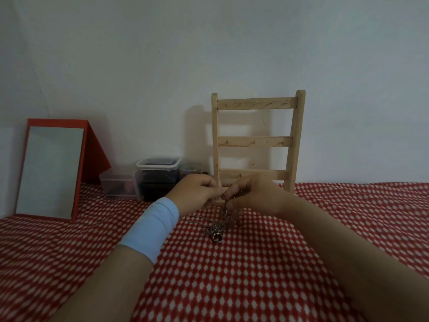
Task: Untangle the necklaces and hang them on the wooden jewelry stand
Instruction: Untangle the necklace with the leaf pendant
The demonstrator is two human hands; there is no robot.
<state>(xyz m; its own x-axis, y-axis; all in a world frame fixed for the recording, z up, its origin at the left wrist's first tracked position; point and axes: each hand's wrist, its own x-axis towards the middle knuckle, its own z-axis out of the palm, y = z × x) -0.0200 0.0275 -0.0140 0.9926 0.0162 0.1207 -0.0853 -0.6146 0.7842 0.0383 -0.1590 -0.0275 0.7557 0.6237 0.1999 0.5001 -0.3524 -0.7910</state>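
While only the head view is given, it shows 3 containers against the wall at the back of the red dotted cloth. A low clear tub holds something pinkish and a darker item, too blurred to name. Just beside it on the right stands a taller clear box with a white-rimmed lid; its contents are dark and cannot be made out. A smaller clear container sits behind that box, partly hidden by the left hand.

A red-framed mirror leans upright at far left, well apart from the hands. The wooden jewelry stand stands against the wall right of the containers, with 2 uprights and 3 cross rails carrying small hooks. Both hands are raised in front of its base, covering part of the lowest rail. A light blue wristband wraps the left forearm.

The necklaces are a tangled bunch of thin chains. Their upper strands are pinched between the curled fingertips of the left hand and those of the right hand, which meet just in front of the stand. The rest hangs down from the fingers and pools on the cloth below, where a ring pendant lies nearest the camera.
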